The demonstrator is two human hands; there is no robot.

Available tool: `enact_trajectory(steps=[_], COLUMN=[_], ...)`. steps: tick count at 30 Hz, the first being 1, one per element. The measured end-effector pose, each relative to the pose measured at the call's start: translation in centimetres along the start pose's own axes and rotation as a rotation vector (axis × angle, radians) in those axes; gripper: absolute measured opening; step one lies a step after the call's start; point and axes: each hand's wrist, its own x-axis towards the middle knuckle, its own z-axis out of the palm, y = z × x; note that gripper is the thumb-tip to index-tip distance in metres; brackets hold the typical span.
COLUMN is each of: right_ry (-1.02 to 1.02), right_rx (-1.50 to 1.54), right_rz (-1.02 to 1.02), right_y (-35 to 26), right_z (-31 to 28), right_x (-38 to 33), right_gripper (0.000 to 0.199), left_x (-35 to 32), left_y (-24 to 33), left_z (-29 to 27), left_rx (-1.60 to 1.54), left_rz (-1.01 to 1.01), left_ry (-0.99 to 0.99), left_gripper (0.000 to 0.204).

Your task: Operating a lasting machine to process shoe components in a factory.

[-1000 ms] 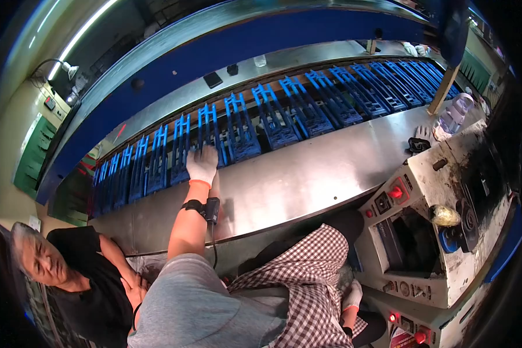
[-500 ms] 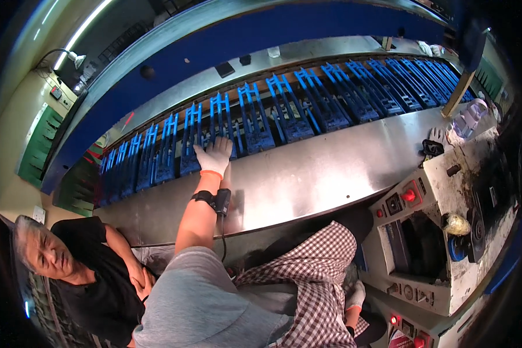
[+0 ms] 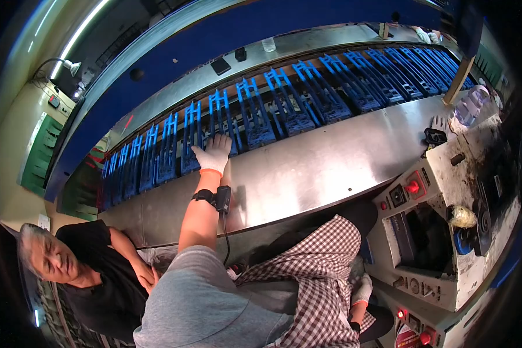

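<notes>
White glove with orange cuff on left hand (image 3: 214, 152), black wrist device (image 3: 214, 199) — cable trailing, grey sleeve (image 3: 197, 290)

The left hand (image 3: 214, 152), in a white glove, reaches up left of frame centre, arm straight, fingers spread flat. The gloved right hand (image 3: 362, 288) hangs low at lower right.

Red label (image 3: 410, 338) low on grey console (image 3: 446, 290)

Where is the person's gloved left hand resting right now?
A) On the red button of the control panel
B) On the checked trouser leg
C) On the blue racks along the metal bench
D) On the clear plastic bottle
C: the white-gloved left hand lies on the row of blue racks at the far edge of the steel bench.
</notes>
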Motion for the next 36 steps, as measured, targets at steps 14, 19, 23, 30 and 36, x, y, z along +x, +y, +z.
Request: enact_trajectory(steps=[14,19,23,30,36], right_ry=[0.008,0.013,0.029,-0.004,-0.011], right_rx=[0.038,0.061,0.056,0.047,0.046], right_rz=[-0.003,-0.035,-0.019,-0.047,-0.021], right_y=[-0.7,-1.0,-1.3,0.0,-0.3], right_z=[0.7,1.2,1.3,0.3,0.6], right_x=[-0.6,-1.2,-1.6,0.3,-0.2], right_gripper=[0.034,0.035,0.036,0.037,0.03], left_x=[0.7,0.7,0.5,0.6,0.7], left_y=[0.3,0.5,0.3,0.4,0.5], left_z=[-0.6,-0.6,-0.5,-0.4,-0.6], left_rx=[0.012,-0.007,0.022,0.022,0.031], left_rz=[-0.013,-0.027,0.004,-0.009,-0.01], left_ry=[-0.004,0.004,0.019,0.026,0.025], left_gripper=[0.092,0.09,0.089,0.088,0.087])
